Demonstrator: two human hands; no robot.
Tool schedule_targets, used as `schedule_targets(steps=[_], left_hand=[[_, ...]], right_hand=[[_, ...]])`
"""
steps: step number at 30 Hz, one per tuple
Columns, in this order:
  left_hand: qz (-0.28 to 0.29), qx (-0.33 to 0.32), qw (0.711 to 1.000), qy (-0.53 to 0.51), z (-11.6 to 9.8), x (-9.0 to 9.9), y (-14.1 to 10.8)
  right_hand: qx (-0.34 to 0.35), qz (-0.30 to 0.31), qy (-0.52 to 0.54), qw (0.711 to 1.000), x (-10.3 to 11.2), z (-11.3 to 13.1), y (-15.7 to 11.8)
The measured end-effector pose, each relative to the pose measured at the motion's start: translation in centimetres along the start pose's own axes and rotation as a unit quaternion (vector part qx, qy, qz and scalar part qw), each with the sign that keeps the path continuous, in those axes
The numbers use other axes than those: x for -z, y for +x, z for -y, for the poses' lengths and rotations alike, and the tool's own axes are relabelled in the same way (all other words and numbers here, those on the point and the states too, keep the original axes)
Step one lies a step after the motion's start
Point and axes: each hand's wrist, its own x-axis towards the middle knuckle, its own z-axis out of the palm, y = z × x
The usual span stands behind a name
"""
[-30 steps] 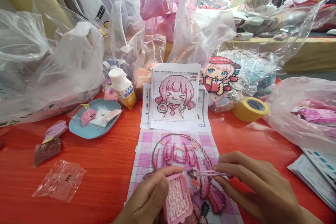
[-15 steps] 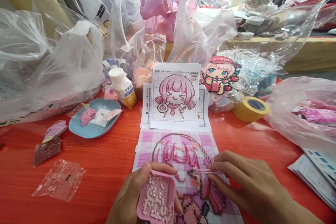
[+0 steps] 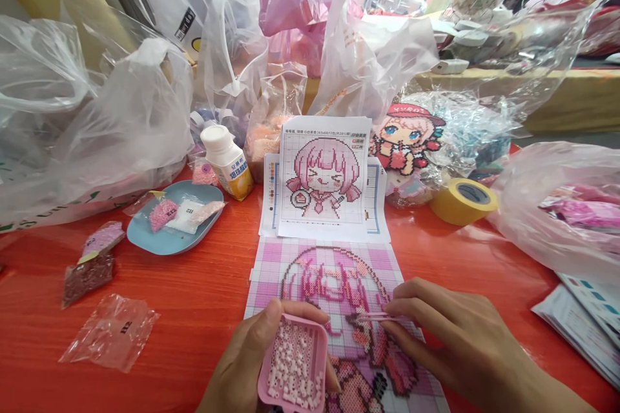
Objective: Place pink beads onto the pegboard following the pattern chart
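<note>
Near left, in the fingers of the left hand (image 3: 248, 350), a bead tray (image 3: 317, 355) is clasped, just shifted left, so more beadwork (image 3: 349, 379) is exposed; rightward over it, tweezers (image 3: 374, 317) are pinched by the fingers of the right hand (image 3: 453, 329).

The tray (image 3: 318, 356) is smooth plastic with a soft sheen, its beads (image 3: 292, 358) duller plastic. The tweezers (image 3: 375, 316) look like plastic too. The bench (image 3: 203, 284) has a glossy, wood-grained surface. The printed sheet (image 3: 323, 174) is matt paper, the plate (image 3: 145, 239) smooth plastic, the flat bag (image 3: 111, 335) thin, crinkled, shiny clear film, the tape roll (image 3: 450, 206) smooth-sided.
</note>
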Motion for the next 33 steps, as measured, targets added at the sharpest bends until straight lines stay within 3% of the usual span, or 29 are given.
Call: schedule_targets(steps=[8,15,22,33], left_hand=[[-0.007,-0.028,0.999,0.015,0.5,0.1,0.2],[-0.012,0.002,0.999,0.04,1.0,0.5,0.4],[0.013,0.06,0.997,0.046,1.2,0.8,0.4],[0.043,0.061,0.996,0.047,1.7,1.0,0.5]], right_hand=[[0.001,0.005,-0.005,1.0,0.0,0.0,-0.1],[0.002,-0.001,0.001,1.0,0.1,0.1,0.0],[-0.012,-0.069,0.033,0.997,1.2,1.3,0.9],[0.019,-0.08,0.058,0.995,1.2,2.6,2.3]])
